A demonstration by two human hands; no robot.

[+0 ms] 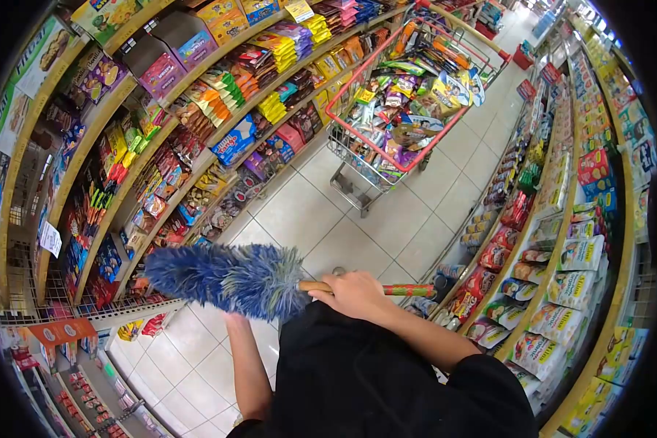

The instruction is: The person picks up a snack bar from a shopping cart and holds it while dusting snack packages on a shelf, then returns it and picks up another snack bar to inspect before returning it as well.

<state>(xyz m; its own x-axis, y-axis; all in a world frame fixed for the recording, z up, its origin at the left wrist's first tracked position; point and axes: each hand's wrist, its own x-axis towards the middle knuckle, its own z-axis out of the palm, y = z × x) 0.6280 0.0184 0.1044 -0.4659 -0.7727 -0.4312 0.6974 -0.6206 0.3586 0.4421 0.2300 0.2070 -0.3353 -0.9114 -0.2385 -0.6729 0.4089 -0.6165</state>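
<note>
1. Behind the long, fluffy blue-and-grey duster (223, 279), most of the left hand (234, 320) is hidden; we cannot tell whether its fingers are spread or curled.
2. Our view darkens at its rounded edges, cutting off the outer shelving, and we cannot tell whether the duster touches the packed shelves (135, 310) beside its tip.
3. We see the duster lie crosswise above the pale tiled floor (299, 212), its fibres shaggy, bluer toward the tip.
4. The right hand (354, 296) wraps the slim, tan handle (312, 286), with its red-and-green end protruding.

Lettering that seems to begin "Fit" stands on the green-and-white box (45, 57) at upper left.
</note>
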